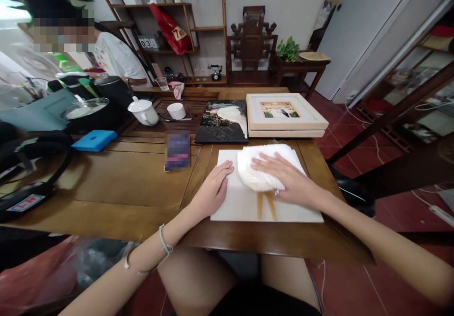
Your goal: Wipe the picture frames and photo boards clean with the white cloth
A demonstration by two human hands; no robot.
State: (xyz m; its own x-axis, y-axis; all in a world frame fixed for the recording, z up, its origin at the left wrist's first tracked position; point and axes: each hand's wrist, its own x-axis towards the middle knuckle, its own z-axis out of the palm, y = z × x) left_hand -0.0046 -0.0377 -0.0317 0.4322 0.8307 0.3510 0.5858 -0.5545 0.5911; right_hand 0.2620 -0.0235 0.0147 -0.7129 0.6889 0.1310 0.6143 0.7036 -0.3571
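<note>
On the table in front of me lies a flat white board (236, 207). My left hand (216, 186) rests on its left edge, fingers stretched out and holding nothing. A bunched white towel (251, 176) sits on the upper middle of the board. My right hand (287, 174) is over the towel, fingers spread across its top and thumb at its lower edge. Two tan strips (266, 206) stick out below the towel, slanting apart toward me; their upper ends are hidden.
Beyond the board lie a dark photo panel (222, 122) and stacked pale frames (287, 112). Farther left are a small dark booklet (177, 151), a white cup (176, 111), a lidded cup (144, 112), a blue block (94, 140) and headphones (42, 164). Another person (118, 56) sits at far left.
</note>
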